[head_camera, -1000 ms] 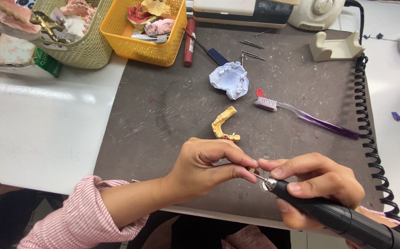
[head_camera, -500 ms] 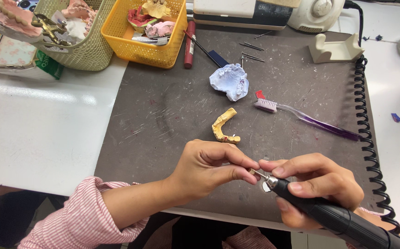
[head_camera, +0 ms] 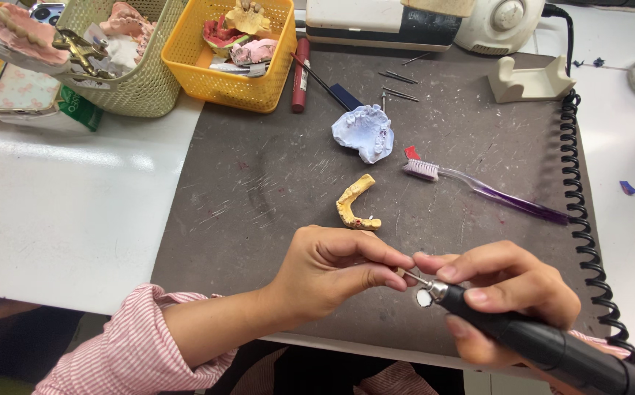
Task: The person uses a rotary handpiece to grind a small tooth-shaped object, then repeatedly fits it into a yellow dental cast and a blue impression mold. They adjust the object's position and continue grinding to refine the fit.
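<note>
My left hand (head_camera: pixel 339 267) pinches a tiny piece between thumb and forefinger at the front of the dark grey mat (head_camera: pixel 259 183); the piece is too small to make out. My right hand (head_camera: pixel 504 292) grips a black rotary handpiece (head_camera: pixel 551 347) like a pen. Its thin metal bit (head_camera: pixel 418 278) touches the spot at my left fingertips. Just beyond the hands lies a yellow arch-shaped dental cast (head_camera: pixel 354 205), with a pale blue dental model (head_camera: pixel 365 132) farther back.
A purple toothbrush (head_camera: pixel 489 192) lies right of the casts. A black coiled cable (head_camera: pixel 581 212) runs down the mat's right edge. Yellow basket (head_camera: pixel 208 73) and green woven basket (head_camera: pixel 138 84) with dental models stand at the back left. Loose burs (head_camera: pixel 398 84) and a cream holder (head_camera: pixel 533 80) sit behind.
The hands have barely moved; the handpiece bit stays at my left fingertips, shifted very slightly.
</note>
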The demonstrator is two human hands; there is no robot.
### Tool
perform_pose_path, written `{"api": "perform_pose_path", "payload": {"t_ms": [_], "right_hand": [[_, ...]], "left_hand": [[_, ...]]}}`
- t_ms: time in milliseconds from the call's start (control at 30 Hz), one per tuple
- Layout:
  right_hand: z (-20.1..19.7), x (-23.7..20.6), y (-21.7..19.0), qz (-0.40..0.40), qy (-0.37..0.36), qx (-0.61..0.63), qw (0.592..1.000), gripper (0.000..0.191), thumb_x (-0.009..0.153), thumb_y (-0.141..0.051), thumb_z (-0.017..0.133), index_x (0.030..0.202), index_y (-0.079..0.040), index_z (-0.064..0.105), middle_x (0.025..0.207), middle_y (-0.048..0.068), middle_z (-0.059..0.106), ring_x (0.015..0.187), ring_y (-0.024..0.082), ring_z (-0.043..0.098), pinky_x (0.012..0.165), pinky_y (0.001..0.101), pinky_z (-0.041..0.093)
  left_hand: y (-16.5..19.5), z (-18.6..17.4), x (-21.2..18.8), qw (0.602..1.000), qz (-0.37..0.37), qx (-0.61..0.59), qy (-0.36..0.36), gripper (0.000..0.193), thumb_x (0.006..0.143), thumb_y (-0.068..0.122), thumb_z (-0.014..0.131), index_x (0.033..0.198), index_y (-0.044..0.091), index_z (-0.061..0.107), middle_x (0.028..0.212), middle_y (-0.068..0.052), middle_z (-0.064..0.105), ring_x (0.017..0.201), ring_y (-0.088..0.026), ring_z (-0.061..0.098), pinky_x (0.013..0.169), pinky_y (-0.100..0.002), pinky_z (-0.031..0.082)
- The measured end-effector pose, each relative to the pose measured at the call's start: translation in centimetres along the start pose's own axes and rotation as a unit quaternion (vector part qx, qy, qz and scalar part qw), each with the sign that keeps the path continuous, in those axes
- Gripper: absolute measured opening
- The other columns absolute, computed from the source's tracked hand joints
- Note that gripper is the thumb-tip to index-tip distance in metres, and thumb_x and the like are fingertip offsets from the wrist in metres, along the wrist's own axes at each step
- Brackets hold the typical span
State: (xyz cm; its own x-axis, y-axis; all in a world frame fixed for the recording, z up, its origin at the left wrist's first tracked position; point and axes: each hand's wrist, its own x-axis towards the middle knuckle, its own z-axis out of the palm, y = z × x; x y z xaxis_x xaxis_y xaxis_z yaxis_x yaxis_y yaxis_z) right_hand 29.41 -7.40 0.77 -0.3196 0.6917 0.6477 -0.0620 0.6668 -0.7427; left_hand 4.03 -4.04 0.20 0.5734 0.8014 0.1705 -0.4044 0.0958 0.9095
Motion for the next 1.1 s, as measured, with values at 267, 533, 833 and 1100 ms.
{"api": "perform_pose_path", "payload": {"t_ms": [267, 533, 833, 1100], "right_hand": [[-0.2, -0.5, 0.2, 0.009, 0.005, -0.013, 1.0, 0.039, 0.087, -0.003, 0.076, 0.12, -0.013, 0.057, 0.118, 0.016, 0.063, 0.114, 0.027, 0.071, 0.11, 0.0578, 0.056], [0.1, 0.3, -0.2, -0.015, -0.023, -0.05, 0.998, 0.042, 0.083, 0.001, 0.077, 0.116, -0.013, 0.056, 0.117, 0.016, 0.064, 0.113, 0.027, 0.074, 0.105, 0.0546, 0.059], [0.7, 0.6, -0.5, -0.011, -0.017, -0.086, 0.996, 0.043, 0.079, 0.003, 0.078, 0.113, -0.013, 0.056, 0.113, 0.016, 0.066, 0.109, 0.028, 0.076, 0.103, 0.0523, 0.061], [0.7, 0.7, -0.4, -0.01, -0.008, -0.088, 0.996, 0.044, 0.08, 0.005, 0.077, 0.114, -0.012, 0.055, 0.114, 0.015, 0.066, 0.108, 0.028, 0.076, 0.103, 0.0516, 0.06]], "left_hand": [[0.1, 0.4, 0.3, 1.0, -0.02, -0.011, 0.005, 0.019, 0.1, -0.007, 0.065, 0.118, -0.007, 0.071, 0.113, -0.015, 0.075, 0.108, -0.02, 0.074, 0.1, -0.033, 0.062], [-0.2, 0.3, 0.1, 0.999, -0.022, -0.035, -0.002, 0.018, 0.1, -0.007, 0.066, 0.117, -0.008, 0.071, 0.111, -0.017, 0.076, 0.106, -0.021, 0.075, 0.1, -0.034, 0.063], [-0.1, 0.2, 0.1, 0.999, -0.021, -0.024, 0.006, 0.017, 0.1, -0.005, 0.067, 0.115, -0.008, 0.071, 0.11, -0.018, 0.076, 0.105, -0.021, 0.075, 0.098, -0.033, 0.063], [-0.2, 0.1, -0.1, 0.999, -0.028, -0.028, 0.014, 0.016, 0.099, -0.005, 0.067, 0.115, -0.008, 0.071, 0.11, -0.018, 0.076, 0.105, -0.021, 0.076, 0.098, -0.032, 0.064]]}}
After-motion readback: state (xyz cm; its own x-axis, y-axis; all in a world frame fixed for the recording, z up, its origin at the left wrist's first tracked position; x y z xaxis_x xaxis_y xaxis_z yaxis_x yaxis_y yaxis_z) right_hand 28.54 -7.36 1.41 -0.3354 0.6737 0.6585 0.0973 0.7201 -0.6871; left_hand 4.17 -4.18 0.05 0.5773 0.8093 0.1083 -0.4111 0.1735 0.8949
